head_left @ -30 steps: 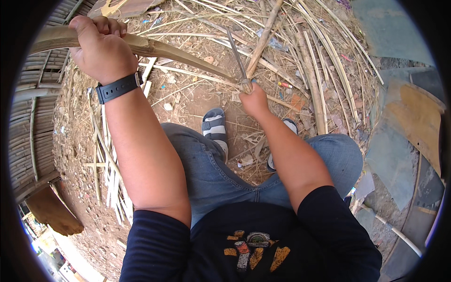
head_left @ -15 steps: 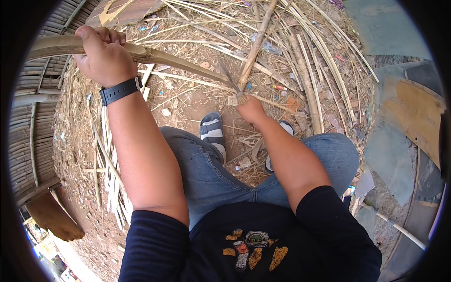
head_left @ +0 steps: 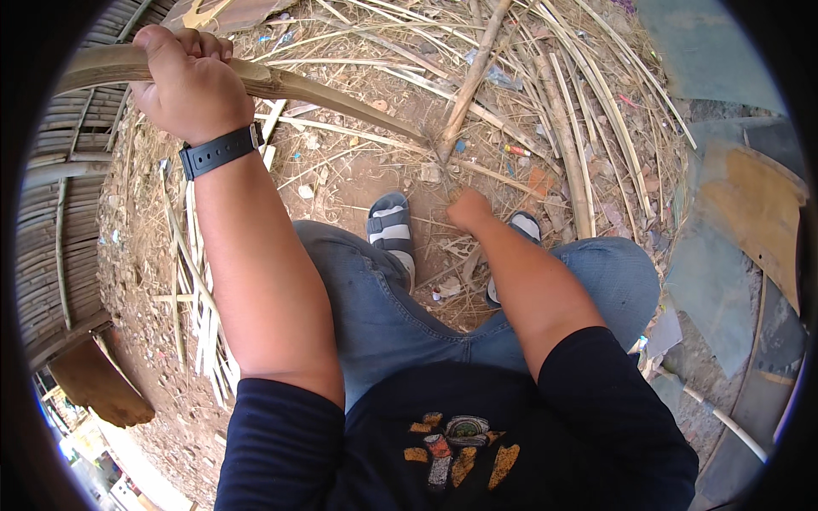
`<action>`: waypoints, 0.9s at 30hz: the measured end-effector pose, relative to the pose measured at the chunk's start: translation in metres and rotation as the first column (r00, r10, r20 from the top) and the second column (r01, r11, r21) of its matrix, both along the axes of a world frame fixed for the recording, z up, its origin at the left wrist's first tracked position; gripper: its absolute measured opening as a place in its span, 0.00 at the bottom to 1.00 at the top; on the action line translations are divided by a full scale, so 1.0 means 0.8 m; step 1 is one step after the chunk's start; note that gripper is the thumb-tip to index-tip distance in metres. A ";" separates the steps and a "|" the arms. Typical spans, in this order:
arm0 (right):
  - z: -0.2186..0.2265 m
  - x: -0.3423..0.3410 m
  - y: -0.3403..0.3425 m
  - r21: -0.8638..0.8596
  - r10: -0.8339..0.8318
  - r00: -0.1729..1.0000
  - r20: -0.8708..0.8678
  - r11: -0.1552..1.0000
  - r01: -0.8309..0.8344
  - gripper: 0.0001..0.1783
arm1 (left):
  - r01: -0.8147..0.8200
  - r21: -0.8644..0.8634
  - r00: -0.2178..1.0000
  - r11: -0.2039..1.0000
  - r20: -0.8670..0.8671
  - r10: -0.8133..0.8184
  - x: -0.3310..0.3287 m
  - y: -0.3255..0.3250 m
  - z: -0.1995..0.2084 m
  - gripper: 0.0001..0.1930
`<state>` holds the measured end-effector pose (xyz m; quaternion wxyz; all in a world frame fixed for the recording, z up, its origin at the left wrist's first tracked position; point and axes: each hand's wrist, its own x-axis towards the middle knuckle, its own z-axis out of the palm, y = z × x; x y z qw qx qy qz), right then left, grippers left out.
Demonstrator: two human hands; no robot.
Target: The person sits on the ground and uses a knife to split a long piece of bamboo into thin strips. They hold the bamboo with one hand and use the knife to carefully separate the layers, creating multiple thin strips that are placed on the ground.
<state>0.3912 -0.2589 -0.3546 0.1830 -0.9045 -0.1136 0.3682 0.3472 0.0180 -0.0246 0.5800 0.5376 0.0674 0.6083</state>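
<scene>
My left hand, with a black watch on its wrist, is wrapped round a long split bamboo pole at the upper left. The pole slopes down to the right, and its far end lies near the middle of the ground. Closed in a fist, my right hand grips a knife just below that end. Its thin dark blade points up and away from me, blurred against the litter. The blade's tip is close to the end of the bamboo; I cannot tell if they touch. Most of the knife's handle is hidden by my fingers.
Bamboo strips and a thick bamboo pole lie across the littered ground ahead. More pale strips are heaped left of my legs. A sandalled foot stands between my hands. Grey sheets lie at right, a slatted bamboo wall at left.
My right hand has moved slightly right and toward me with the knife, whose blade now stands more upright and blurred. The left hand has risen a little, still holding the bamboo.
</scene>
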 end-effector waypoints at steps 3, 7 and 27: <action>-0.003 -0.014 0.002 0.120 -0.268 0.963 0.011 0.957 0.265 0.24 | 0.015 0.008 1.000 1.000 -0.006 -0.015 0.001 -0.001 0.001 0.21; 0.065 -0.007 0.034 0.404 -0.251 0.961 0.119 0.896 0.184 0.23 | -0.027 0.007 1.000 1.000 -0.013 0.027 -0.002 0.008 -0.002 0.20; 0.205 -0.030 0.106 0.601 -0.181 0.981 0.068 0.792 0.104 0.28 | -0.141 -0.095 0.990 0.985 0.004 0.142 -0.002 0.007 -0.007 0.16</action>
